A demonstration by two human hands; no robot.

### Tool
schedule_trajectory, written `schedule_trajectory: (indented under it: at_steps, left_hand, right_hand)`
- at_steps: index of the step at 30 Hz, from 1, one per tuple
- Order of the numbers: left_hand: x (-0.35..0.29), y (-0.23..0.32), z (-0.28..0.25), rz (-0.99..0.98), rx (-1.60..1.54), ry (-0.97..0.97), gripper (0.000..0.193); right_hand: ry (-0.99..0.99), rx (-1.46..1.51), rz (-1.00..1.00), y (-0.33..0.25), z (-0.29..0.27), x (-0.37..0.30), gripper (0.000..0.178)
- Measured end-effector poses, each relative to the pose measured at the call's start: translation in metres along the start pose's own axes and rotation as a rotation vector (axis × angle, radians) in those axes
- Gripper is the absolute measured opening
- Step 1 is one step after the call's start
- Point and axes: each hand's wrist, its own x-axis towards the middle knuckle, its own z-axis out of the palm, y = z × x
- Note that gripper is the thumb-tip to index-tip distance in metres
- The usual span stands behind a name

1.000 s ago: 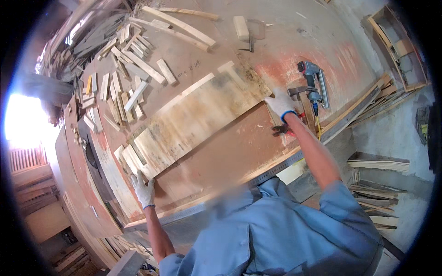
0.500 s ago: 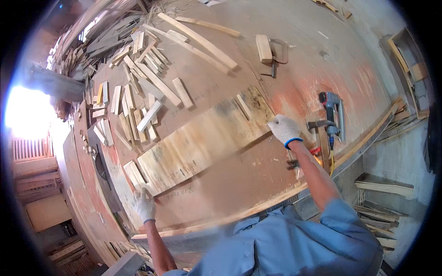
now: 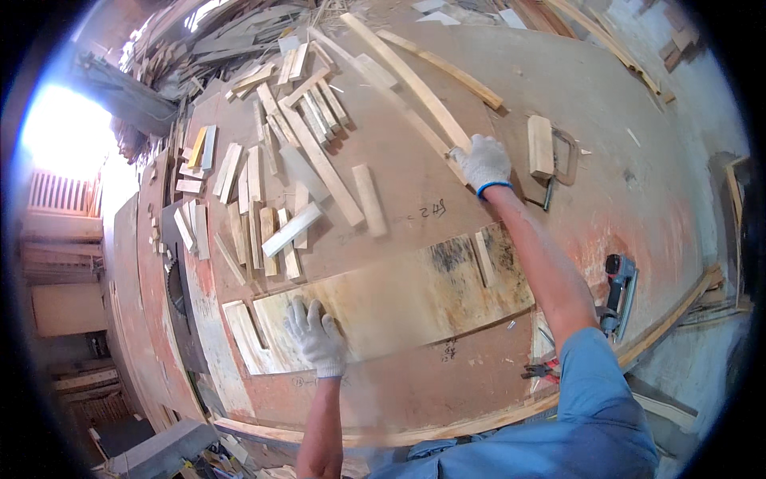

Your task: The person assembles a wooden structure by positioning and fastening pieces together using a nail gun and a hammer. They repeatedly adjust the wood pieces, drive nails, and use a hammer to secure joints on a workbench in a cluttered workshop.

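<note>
A long stained wooden board (image 3: 391,307) lies across the workbench in front of me. My left hand (image 3: 317,335), in a white knitted glove, rests on the board near its left end, fingers spread. Beyond the board, my right hand (image 3: 484,164), gloved too, is closed around the near end of a long thin wooden strip (image 3: 383,92), which looks blurred. Close beside it lies a thicker wooden strip (image 3: 407,76). A short stick (image 3: 484,257) sits on the board's right part, and a narrow piece (image 3: 246,335) lies at its left end.
Many short wood offcuts (image 3: 271,231) are scattered at the left. A wooden block (image 3: 540,148) stands by a metal clamp (image 3: 566,160) at the right. Nearer are a nail gun (image 3: 619,291) and red-handled pliers (image 3: 544,370). A toothed saw blade (image 3: 174,283) shows in the bench at left.
My right hand has left the board's right end and reached forward to the long strips, closing on one. My left hand has slid from the board's left corner onto its top.
</note>
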Motion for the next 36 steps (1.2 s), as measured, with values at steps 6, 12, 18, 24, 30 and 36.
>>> schedule_trajectory:
  at_steps: [6, 12, 18, 24, 30, 36]
  left_hand:
    - [-0.001, -0.003, 0.004, -0.014, 0.001, -0.007, 0.039]
    - [0.002, 0.003, -0.005, -0.037, -0.018, 0.000, 0.041]
    - [0.001, -0.004, 0.000, -0.015, -0.039, 0.069, 0.035]
    - [0.004, -0.004, -0.007, -0.034, -0.081, -0.060, 0.045]
    - [-0.009, -0.009, -0.088, -0.760, -2.229, -0.077, 0.071]
    - [-0.113, -0.042, -0.101, -0.968, -2.004, -0.237, 0.024]
  right_hand:
    - [-0.127, -0.099, -0.043, 0.004, -0.010, 0.023, 0.054]
    - [-0.531, 0.725, 0.081, 0.072, -0.040, -0.027, 0.050]
    - [-1.148, 2.210, 0.571, 0.086, -0.102, -0.241, 0.058]
    - [-1.187, 2.006, 0.502, 0.089, -0.109, -0.371, 0.058]
    - [-0.498, 0.517, -0.415, 0.062, -0.148, -0.431, 0.043]
    - [-0.335, -0.150, -0.726, 0.104, -0.095, -0.411, 0.051]
